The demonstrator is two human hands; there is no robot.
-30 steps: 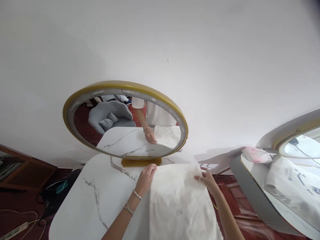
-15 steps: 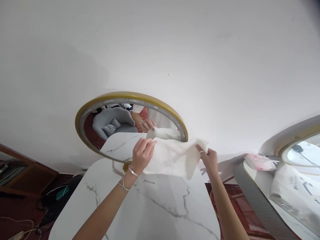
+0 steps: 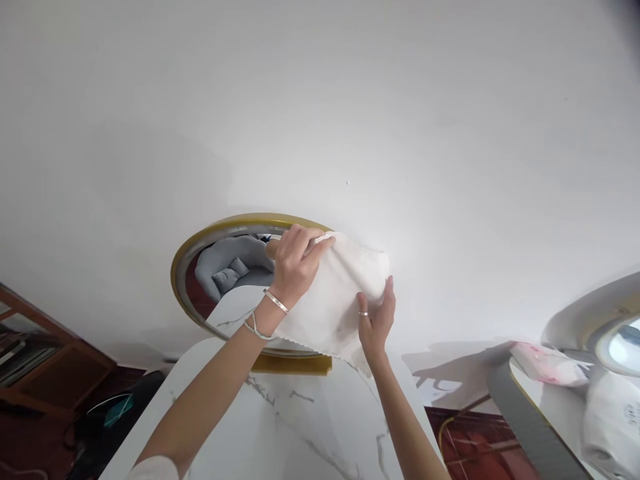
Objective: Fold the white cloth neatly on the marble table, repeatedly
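Note:
A white cloth (image 3: pixel 335 300) is held up against the right half of a round gold-framed mirror (image 3: pixel 210 240) that stands on a white marble table (image 3: pixel 280 433). My left hand (image 3: pixel 295 263), with bracelets on its wrist, grips the cloth's top left corner. My right hand (image 3: pixel 377 320), wearing a ring, presses its fingers against the cloth's right edge. The cloth hides most of the mirror's right side.
The mirror's gold base (image 3: pixel 293 363) sits at the table's far edge against a white wall. A wooden shelf (image 3: pixel 35 367) stands at the left. A second table with another mirror (image 3: pixel 617 337), a pink packet (image 3: pixel 547 363) and a white bag (image 3: pixel 613 413) is at the right.
Both hands lifted the cloth off the table, where it lay flat, and raised it onto the mirror's face. The view has tilted upward.

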